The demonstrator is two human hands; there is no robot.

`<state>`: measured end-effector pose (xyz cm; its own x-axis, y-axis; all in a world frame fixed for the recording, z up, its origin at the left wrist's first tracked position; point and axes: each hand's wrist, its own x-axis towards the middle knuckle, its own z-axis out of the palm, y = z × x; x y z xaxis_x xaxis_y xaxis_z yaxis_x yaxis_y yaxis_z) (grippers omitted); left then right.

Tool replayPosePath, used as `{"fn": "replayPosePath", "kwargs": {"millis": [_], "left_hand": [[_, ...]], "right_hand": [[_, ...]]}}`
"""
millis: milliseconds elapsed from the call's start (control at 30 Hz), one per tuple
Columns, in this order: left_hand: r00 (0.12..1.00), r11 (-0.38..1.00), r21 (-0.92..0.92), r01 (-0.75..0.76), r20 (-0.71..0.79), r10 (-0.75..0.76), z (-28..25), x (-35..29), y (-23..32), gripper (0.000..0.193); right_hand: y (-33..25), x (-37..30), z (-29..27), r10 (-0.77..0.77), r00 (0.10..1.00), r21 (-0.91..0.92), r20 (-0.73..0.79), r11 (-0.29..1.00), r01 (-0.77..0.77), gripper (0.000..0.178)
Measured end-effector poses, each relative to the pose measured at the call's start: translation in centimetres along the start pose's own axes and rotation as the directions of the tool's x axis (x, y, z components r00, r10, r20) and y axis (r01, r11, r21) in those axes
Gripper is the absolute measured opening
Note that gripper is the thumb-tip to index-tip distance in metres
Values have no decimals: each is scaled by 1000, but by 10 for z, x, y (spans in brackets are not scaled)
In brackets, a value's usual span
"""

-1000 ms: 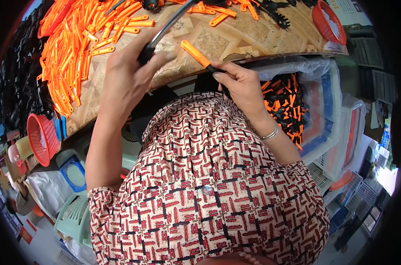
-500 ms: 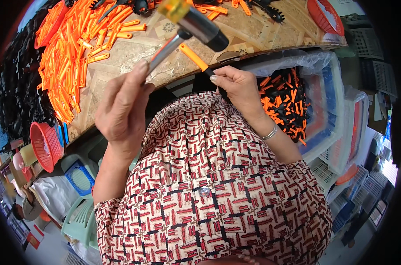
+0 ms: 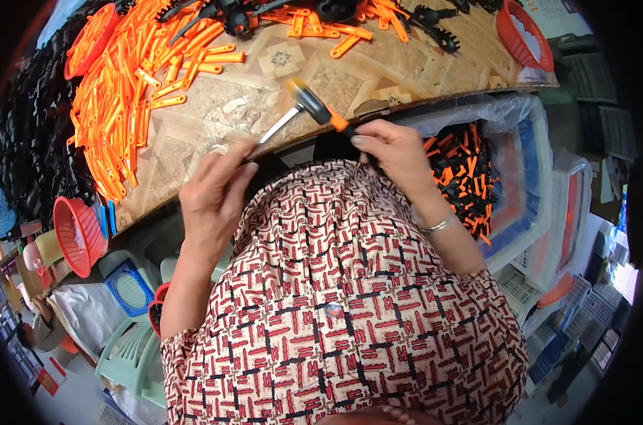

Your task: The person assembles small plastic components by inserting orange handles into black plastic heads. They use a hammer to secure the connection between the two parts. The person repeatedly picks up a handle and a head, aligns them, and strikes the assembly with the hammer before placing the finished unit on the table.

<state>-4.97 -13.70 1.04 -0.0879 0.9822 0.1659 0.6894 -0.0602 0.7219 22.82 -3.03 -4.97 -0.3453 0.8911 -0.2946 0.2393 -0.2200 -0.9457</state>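
Note:
My left hand (image 3: 215, 191) is closed round the handle of a mallet (image 3: 313, 108) with a metal shaft and a black and yellow head. That head is down over the table's edge, against or just above an orange handle (image 3: 338, 123), and covers most of it. A black shaft runs from the orange handle into my right hand (image 3: 396, 152), whose thumb and fingers pinch it. The utensil's other end is hidden behind that hand. On the table's left lies a large heap of loose orange handles (image 3: 112, 106).
Black utensil heads (image 3: 435, 32) lie along the table's (image 3: 222, 120) far side. A plastic-lined crate (image 3: 509, 184) of black and orange pieces stands at my right. Red baskets (image 3: 77, 237) sit at the left and far right (image 3: 523, 39). A green chair (image 3: 127, 361) is lower left.
The mallet has swung down and right from above the table onto or close over the orange handle. My left hand has lowered and moved right; my right hand has shifted slightly right and down.

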Motion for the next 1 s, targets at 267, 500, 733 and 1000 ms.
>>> {"fn": "replayPosePath", "kwargs": {"millis": [267, 500, 733, 1000], "left_hand": [[880, 771, -555, 312, -137, -454, -12, -3, -41, 40], [893, 719, -628, 300, -80, -442, 3, 11, -44, 38], [889, 701, -660, 268, -111, -444, 4, 3, -44, 33], [857, 583, -775, 244, -109, -504, -14, 12, -43, 29]], "right_hand": [[-28, -15, -161, -477, 878, -952, -51, 289, 102, 29], [-88, 111, -63, -894, 377, -830, 243, 9, 557, 20], [-142, 165, 13, -880, 272, -826, 390, -203, 526, 15], [-159, 208, -42, -798, 581, -293, -160, 601, 744, 13]]}}
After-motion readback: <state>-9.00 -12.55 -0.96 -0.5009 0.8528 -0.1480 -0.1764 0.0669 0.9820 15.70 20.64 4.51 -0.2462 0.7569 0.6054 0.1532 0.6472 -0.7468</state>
